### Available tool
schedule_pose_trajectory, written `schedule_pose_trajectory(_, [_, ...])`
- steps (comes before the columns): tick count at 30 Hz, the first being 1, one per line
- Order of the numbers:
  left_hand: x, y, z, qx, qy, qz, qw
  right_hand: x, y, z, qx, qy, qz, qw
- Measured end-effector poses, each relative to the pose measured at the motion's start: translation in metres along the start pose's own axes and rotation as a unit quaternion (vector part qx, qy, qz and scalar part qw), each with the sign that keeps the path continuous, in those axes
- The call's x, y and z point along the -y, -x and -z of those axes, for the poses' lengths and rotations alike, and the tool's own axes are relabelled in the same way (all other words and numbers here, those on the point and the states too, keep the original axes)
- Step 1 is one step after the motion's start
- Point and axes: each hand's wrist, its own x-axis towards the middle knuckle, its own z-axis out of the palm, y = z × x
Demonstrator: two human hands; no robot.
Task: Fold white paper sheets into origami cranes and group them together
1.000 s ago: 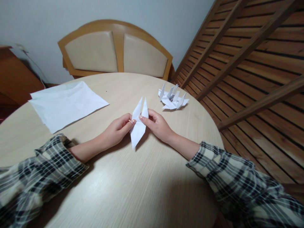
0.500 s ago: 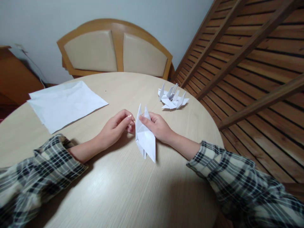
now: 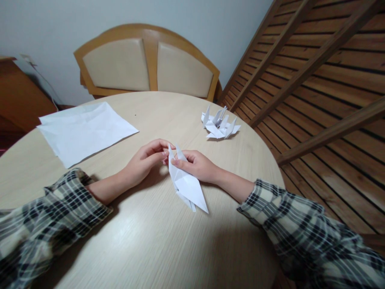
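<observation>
A folded white paper shape [image 3: 188,186] with two narrow points at its top lies tilted on the round wooden table [image 3: 150,241]. My right hand [image 3: 197,165] pinches its upper part, thumb on top. My left hand [image 3: 146,159] sits just left of it, fingers curled and pinched at one upper point of the paper. Both wrists come out of plaid sleeves.
A stack of flat white paper sheets [image 3: 84,130] lies at the table's left. Several finished folded paper figures [image 3: 220,125] sit at the right rim. A wooden chair with beige cushions [image 3: 147,64] stands behind the table. Slatted wood [image 3: 315,80] fills the right.
The folded paper has swung from upright between both hands down toward the table, its long tip now pointing toward me and to the right. My left hand shifted to its top point.
</observation>
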Motion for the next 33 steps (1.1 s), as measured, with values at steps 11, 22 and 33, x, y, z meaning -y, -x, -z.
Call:
schedule_pose_trajectory(11, [-0.0018, 0.0007, 0.0007, 0.02, -0.006, -0.01, 1.0, 0.0022, 0.0014, 0.0007, 0.001, -0.011, -0.006, 1.0])
schedule_pose_trajectory(22, [-0.0026, -0.0001, 0.0027, 0.043, -0.031, -0.024, 0.998, 0.0062, 0.0005, -0.0015, -0.008, -0.02, -0.005, 1.0])
schedule_pose_trajectory(33, [0.0028, 0.002, 0.0046, 0.071, 0.027, -0.019, 0.997, 0.0022, 0.0012, 0.0002, 0.008, -0.031, -0.024, 0.999])
